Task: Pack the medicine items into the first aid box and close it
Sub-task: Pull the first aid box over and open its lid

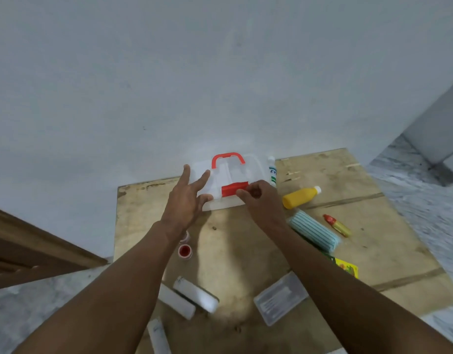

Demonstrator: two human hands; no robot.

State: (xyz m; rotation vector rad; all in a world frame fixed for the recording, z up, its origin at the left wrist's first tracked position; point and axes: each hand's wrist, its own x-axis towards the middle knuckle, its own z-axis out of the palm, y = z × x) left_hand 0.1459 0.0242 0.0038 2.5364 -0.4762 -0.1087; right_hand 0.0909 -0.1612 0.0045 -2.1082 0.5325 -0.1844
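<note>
A clear plastic first aid box [229, 172] with a red handle and a red front latch [233, 189] stands at the far edge of the wooden board [245, 251], lid down. My right hand [258, 198] pinches the right end of the latch. My left hand [188, 198] rests with spread fingers against the box's left side. Loose items lie around: a yellow bottle [300, 198], a white bottle [272, 173] beside the box, a striped teal pack [313, 231], a small red-and-yellow tube [337, 225], white rolls [194, 297], a clear flat case [280, 297], a small red-capped jar [185, 251].
A pale wall rises right behind the box. A yellow-green packet [346, 268] lies half under my right forearm. Another white roll [159, 337] sits at the board's near edge. Wooden furniture [28, 251] stands to the left, over grey mottled floor.
</note>
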